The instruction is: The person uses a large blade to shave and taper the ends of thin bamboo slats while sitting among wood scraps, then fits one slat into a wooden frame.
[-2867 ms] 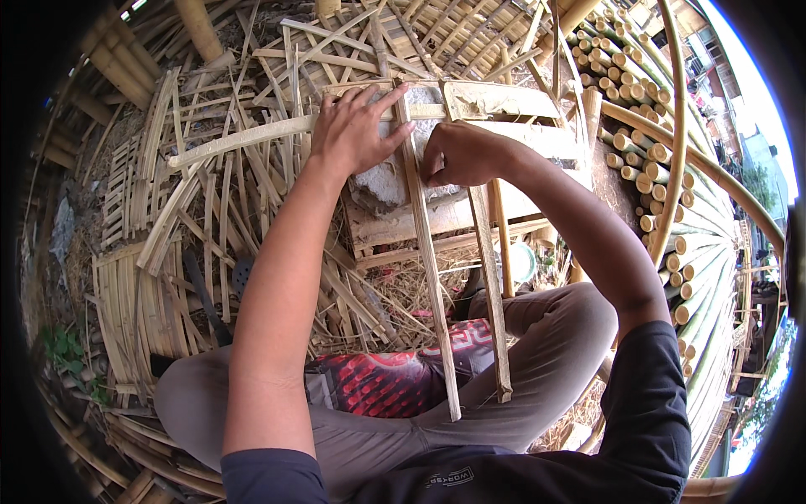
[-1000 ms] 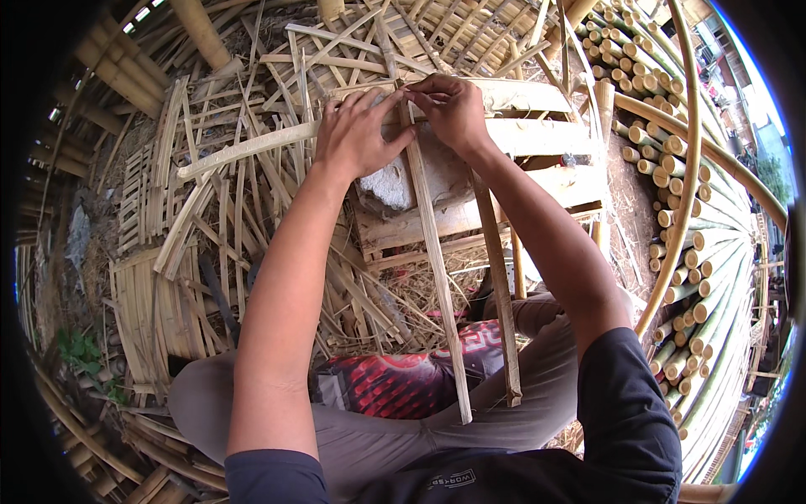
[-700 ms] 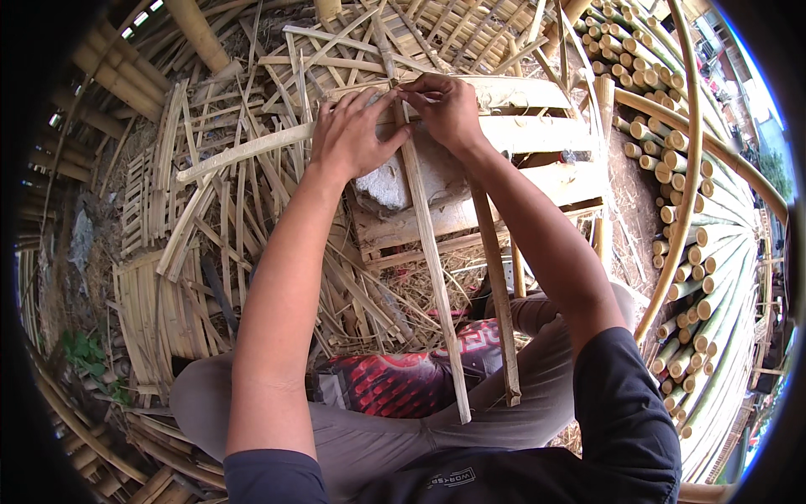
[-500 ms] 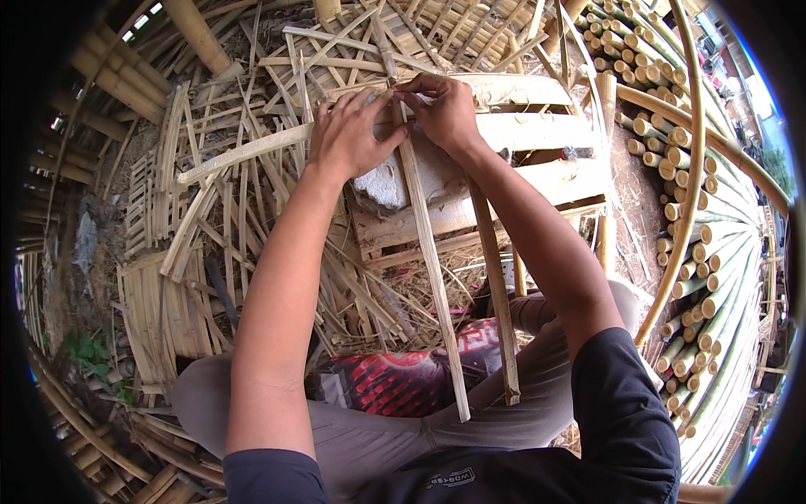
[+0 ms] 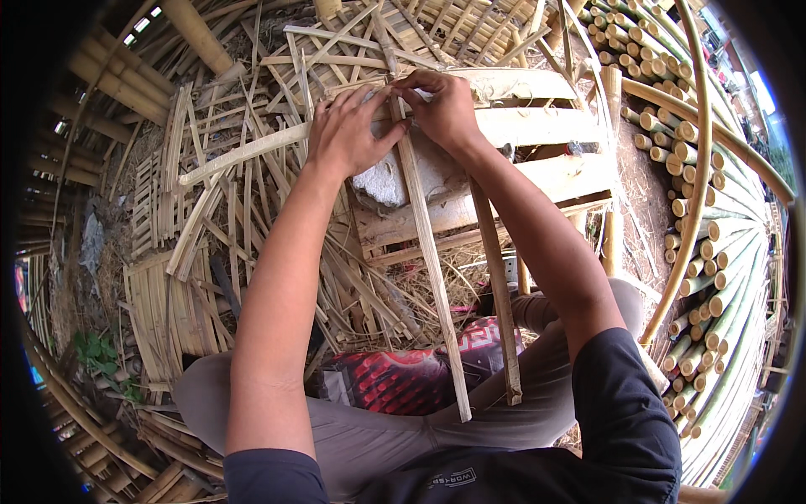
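Note:
A long, narrow bamboo strip (image 5: 428, 239) runs from beyond my hands down toward my lap. My right hand (image 5: 442, 112) is closed on it, fingertips pinched at the strip's upper part. From the left side my left hand (image 5: 342, 134) grips the same spot, its index fingertip near the right fingers and its thumb against the strip. What lies between the fingertips is too small to make out. Beneath the hands rests a rough grey stone block (image 5: 380, 186). A second strip (image 5: 495, 294) slants down from under my right forearm, and a third strip (image 5: 243, 155) reaches leftward from behind my left hand.
The stone sits on a low bench of bamboo slats (image 5: 546, 128). Loose bamboo strips (image 5: 239, 223) litter the ground at left. Stacked bamboo poles (image 5: 714, 277) fill the right side, behind a curved pole (image 5: 693, 168). A red and black printed sack (image 5: 390, 382) lies by my legs.
My hands and the strips stay almost in place. The surroundings shift slightly in the picture as my head moves a little.

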`<state>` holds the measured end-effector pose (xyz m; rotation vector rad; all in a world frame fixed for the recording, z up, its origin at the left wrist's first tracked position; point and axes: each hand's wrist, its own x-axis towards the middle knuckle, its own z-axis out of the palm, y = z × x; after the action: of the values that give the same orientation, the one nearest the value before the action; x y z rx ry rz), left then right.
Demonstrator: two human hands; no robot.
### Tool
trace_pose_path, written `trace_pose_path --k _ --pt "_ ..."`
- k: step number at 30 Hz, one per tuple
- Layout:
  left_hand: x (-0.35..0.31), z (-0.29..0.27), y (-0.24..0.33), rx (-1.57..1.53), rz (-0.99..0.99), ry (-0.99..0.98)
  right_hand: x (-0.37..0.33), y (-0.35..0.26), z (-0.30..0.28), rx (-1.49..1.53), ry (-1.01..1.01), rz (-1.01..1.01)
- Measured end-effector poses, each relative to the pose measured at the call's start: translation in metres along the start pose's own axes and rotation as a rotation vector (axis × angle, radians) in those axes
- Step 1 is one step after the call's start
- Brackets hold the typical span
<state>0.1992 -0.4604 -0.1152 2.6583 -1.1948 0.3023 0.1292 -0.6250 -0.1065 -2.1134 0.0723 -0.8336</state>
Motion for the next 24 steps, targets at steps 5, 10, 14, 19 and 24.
trace_pose_path --k 5,10,14,19,24 --pt "0.0003 -0.0009 0.0007 -0.005 -0.013 -0.013 0.0013 0.0022 -0.0014 -0.014 0.002 0.006" --pt "-0.0005 -0.0004 0.0007 0.006 -0.024 -0.021 0.001 0.0012 -0.0009 -0.017 0.011 0.022" --pt "-0.0006 0.0003 0.0002 -0.007 -0.023 -0.015 0.0006 0.0037 0.0006 0.002 0.021 0.016" --pt "-0.002 -0.0029 0.0037 -0.014 -0.038 -0.024 0.0017 0.0045 0.0007 -0.04 0.028 -0.004" --pt "-0.0002 -0.0012 0.0 -0.012 -0.021 -0.019 0.0016 0.0031 0.0017 -0.039 0.037 -0.051"
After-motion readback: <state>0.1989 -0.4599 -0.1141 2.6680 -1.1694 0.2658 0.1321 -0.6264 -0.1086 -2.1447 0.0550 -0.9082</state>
